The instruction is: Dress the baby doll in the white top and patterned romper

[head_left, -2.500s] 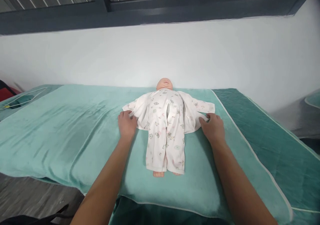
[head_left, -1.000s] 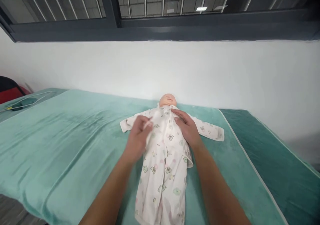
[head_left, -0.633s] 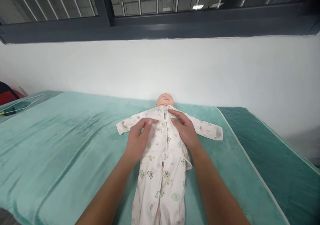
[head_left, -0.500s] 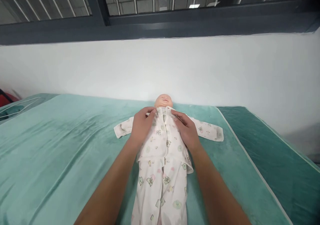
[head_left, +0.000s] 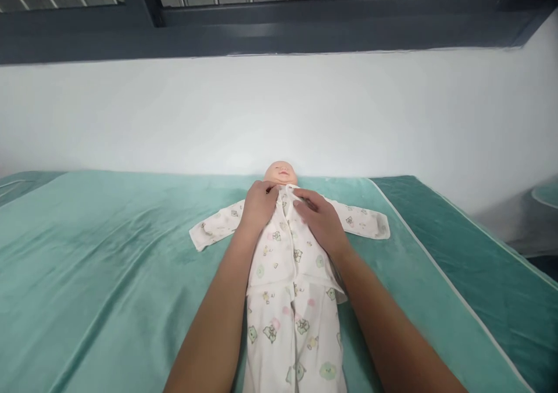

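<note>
A doll lies face up on a green blanket, trousers below, its top closed over the front, fastening at the collar seemingly left to do. Forearms converge over the chest: the left hand appears to pinch the collar edge; the right hand rests, thumb and forefinger parted.

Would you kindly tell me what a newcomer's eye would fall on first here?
Most likely the doll, lying face-up in the middle in a white patterned top and trousers. The left hand and right hand are at either side of its collar. Pale green cloth spreads beneath.
</note>
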`<state>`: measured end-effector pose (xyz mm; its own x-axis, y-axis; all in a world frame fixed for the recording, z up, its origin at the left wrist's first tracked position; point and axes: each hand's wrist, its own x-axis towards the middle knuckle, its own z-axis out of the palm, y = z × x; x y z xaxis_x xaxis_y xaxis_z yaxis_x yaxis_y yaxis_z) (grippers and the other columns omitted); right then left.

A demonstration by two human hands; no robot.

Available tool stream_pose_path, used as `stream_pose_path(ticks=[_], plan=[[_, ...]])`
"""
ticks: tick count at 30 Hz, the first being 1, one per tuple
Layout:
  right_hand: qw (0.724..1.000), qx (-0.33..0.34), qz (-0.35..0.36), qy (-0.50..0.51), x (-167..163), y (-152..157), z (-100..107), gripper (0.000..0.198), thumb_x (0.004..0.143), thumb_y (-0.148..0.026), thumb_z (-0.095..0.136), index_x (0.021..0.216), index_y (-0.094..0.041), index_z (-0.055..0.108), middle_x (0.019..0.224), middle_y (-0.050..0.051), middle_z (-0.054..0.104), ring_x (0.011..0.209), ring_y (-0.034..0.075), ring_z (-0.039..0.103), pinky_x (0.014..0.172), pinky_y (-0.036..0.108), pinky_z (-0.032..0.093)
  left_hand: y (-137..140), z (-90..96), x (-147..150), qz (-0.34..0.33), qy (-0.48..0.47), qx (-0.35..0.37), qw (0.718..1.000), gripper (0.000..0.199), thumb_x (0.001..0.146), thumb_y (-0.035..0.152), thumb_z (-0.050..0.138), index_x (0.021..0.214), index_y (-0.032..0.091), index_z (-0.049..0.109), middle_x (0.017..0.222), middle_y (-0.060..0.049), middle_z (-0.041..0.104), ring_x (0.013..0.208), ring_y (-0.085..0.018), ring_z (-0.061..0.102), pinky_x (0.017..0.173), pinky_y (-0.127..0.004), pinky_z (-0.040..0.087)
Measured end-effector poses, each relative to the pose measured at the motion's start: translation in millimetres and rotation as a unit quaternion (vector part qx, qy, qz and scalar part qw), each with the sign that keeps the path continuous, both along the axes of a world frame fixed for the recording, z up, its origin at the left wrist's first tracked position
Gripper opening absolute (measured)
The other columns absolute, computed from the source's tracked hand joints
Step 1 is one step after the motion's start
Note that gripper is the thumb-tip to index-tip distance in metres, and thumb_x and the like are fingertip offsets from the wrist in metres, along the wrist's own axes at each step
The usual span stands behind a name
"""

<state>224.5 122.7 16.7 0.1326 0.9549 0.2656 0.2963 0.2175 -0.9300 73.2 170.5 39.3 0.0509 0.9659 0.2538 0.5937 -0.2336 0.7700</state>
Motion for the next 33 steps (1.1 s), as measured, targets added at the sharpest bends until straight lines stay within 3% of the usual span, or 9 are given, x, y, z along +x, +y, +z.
stream_pose_path(ticks=[3,8,13,20,26,30,33], plan=[[0.99,0.0,-0.072,-0.121,-11,17,14,0.031,0.082,-0.045,0.062,0.1,-0.019,0.067,0.111,0.01,0.067,0.097,0.024,0.062,0.087,0.038,0.047,1,-0.3,-1,-0.004,-0.058,-0.006,0.998,0.022,0.084,0.028,0.053,0.083,0.018,0.072,0.09,-0.005,0.073,0.088,-0.02,0.064,0.085,-0.031,0.046],[0.955,-0.082,-0.048,-0.281,-23,37,31,0.034,0.085,-0.053,0.055,0.079,-0.02,0.06,0.084,0.009,0.067,0.08,0.024,0.059,0.071,0.034,0.041,5,-3.7,-3,0.021,-0.08,-0.004,0.997,0.017,0.082,0.021,0.054,0.077,0.018,0.07,0.085,-0.005,0.074,0.082,-0.019,0.065,0.08,-0.03,0.047],[0.97,-0.08,-0.063,-0.221,-16,38,26,0.016,0.081,-0.037,0.056,0.074,-0.022,0.058,0.082,0.003,0.066,0.075,0.019,0.056,0.067,0.03,0.038,2,-3.3,-1,0.045,-0.057,0.005,0.997,0.013,0.082,0.025,0.059,0.077,0.019,0.07,0.086,-0.005,0.075,0.079,-0.019,0.065,0.078,-0.031,0.047],[0.989,-0.113,-0.04,-0.088,-9,40,26,0.017,0.074,-0.031,0.057,0.061,-0.02,0.056,0.062,-0.003,0.052,0.063,0.014,0.044,0.06,0.028,0.032,0,0.5,-3,0.016,-0.075,-0.009,0.997,0.016,0.082,0.023,0.059,0.074,0.02,0.071,0.084,-0.004,0.075,0.078,-0.019,0.065,0.079,-0.031,0.047],[0.995,-0.09,-0.001,0.045,-9,41,26,0.019,0.072,-0.037,0.062,0.07,-0.019,0.066,0.063,-0.003,0.054,0.062,0.013,0.045,0.06,0.026,0.034,10,-0.2,0,-0.044,-0.138,-0.034,0.989,0.016,0.079,0.031,0.063,0.077,0.019,0.074,0.085,-0.004,0.075,0.079,-0.018,0.065,0.073,-0.028,0.047],[0.996,-0.068,0.008,0.064,-10,42,21,0.02,0.071,-0.037,0.064,0.071,-0.018,0.068,0.064,-0.003,0.056,0.062,0.012,0.045,0.061,0.026,0.036,12,0.0,1,-0.02,-0.233,-0.065,0.97,0.017,0.075,0.032,0.066,0.078,0.017,0.074,0.079,-0.003,0.073,0.07,-0.016,0.062,0.063,-0.026,0.046],[0.995,-0.061,0.01,0.079,-10,41,20,0.021,0.071,-0.038,0.064,0.074,-0.018,0.069,0.064,-0.003,0.057,0.061,0.012,0.046,0.061,0.026,0.038,12,-0.6,1,-0.016,-0.265,-0.072,0.962,0.015,0.073,0.031,0.069,0.077,0.018,0.074,0.079,-0.004,0.073,0.071,-0.015,0.063,0.064,-0.025,0.047]])
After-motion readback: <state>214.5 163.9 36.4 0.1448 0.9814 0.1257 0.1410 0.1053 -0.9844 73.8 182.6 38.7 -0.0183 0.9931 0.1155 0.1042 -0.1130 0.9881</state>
